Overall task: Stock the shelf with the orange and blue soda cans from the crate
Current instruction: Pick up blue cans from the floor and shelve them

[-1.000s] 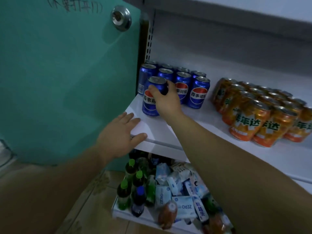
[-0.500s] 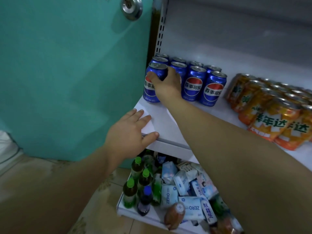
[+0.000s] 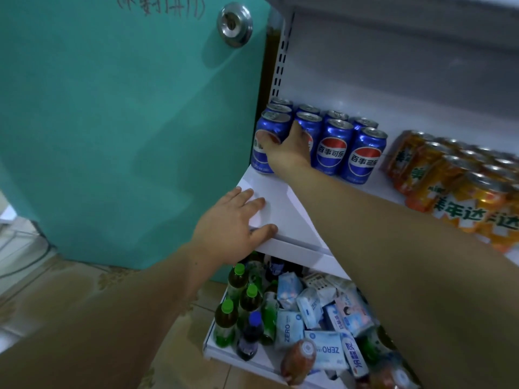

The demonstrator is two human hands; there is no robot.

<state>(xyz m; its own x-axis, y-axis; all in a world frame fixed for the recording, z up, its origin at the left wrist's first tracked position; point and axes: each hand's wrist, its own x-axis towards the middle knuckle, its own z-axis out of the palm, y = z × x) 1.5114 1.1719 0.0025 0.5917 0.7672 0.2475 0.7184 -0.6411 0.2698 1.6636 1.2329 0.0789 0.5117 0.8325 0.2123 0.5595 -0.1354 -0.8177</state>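
Note:
My right hand (image 3: 289, 148) is wrapped around a blue soda can (image 3: 265, 136) that stands upright at the front left corner of the white shelf (image 3: 283, 203). Beside and behind it stand several more blue cans (image 3: 334, 147) in rows. Farther right on the same shelf is a block of orange soda cans (image 3: 460, 192). My left hand (image 3: 233, 223) lies flat, fingers apart, on the shelf's front left corner, holding nothing. The crate is out of view.
A teal door (image 3: 126, 122) with a round metal lock (image 3: 234, 23) stands directly left of the shelf. The lower shelf (image 3: 224, 353) holds green bottles (image 3: 238, 301), a dark bottle and several tissue packs (image 3: 309, 313). An upper shelf board overhangs the cans. Tiled floor lies below left.
My right hand has pushed the blue can back and left until it lines up with the other blue cans. My left hand has stayed on the shelf corner.

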